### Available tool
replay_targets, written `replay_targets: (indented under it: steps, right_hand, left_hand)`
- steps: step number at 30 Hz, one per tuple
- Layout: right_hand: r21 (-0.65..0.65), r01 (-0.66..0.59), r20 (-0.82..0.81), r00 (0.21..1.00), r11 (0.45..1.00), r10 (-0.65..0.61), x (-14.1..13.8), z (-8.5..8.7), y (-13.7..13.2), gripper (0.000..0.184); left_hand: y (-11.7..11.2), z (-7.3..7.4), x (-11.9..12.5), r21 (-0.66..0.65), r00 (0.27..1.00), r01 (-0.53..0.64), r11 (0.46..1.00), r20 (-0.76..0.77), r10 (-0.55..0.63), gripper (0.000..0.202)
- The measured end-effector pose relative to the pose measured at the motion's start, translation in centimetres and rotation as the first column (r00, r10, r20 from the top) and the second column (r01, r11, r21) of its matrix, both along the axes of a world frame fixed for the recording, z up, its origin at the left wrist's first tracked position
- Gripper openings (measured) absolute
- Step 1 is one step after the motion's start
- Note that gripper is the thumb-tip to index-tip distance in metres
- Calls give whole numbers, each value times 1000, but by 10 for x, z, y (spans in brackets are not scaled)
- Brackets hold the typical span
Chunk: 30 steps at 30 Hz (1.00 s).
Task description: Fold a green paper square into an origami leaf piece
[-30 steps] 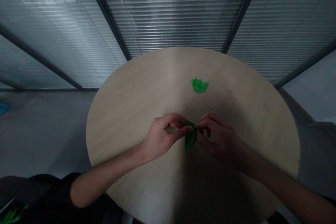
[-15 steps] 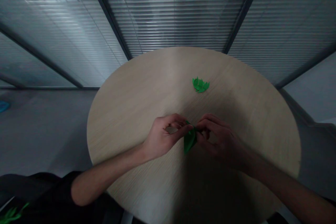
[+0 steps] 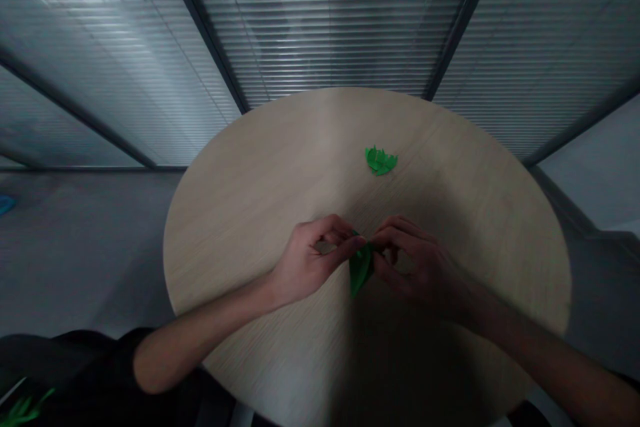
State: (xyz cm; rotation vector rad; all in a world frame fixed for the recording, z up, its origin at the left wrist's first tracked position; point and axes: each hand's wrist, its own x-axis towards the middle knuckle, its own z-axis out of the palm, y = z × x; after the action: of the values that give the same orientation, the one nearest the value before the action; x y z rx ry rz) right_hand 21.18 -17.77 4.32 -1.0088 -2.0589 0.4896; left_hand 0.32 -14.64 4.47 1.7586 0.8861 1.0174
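A folded piece of green paper (image 3: 359, 272) is held between my two hands, above the near middle of the round table. My left hand (image 3: 314, 259) pinches its upper left part between thumb and fingers. On the other side, the fingertips of my right hand (image 3: 417, 267) close on its upper right edge. The lower end of the paper narrows to a point and hangs below my fingers. Its upper part is mostly hidden by my fingertips. Farther back on the table lies a jagged green folded piece (image 3: 381, 161), touched by neither hand.
The round wooden table (image 3: 250, 173) stands close to glass panels with blinds (image 3: 330, 33) behind it. A blue item (image 3: 6, 203) is on the floor at far left. Green strands (image 3: 25, 408) show at the bottom left corner. My shadow darkens the table's near right part.
Both hands keep their pinch on the green paper with hardly any movement. The whole view has shifted very slightly.
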Motion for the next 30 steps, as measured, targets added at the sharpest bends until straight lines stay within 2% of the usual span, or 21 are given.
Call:
replay_targets:
  steps: [9,12,16,21,30]
  right_hand:
    - [13,-6,-3,1000,1000,6,1,-1,0,6]
    - [47,-1,5,1000,999,0,1,0,0,6]
    - [130,15,45,999,991,-21,2,-1,-1,6]
    - [199,35,83,995,979,-53,4,-5,-3,6]
    - [290,4,162,985,957,-53,8,0,-4,5]
  left_hand:
    - [0,-3,0,50,1000,-7,999,-11,8,18]
    - [1,-4,-1,111,999,-9,994,-35,13,14]
    - [0,-5,-4,226,998,20,974,-68,-5,4]
    - [0,-6,-7,357,996,75,931,-72,-53,6]
    - [3,-8,-10,424,991,117,898,-103,-80,6]
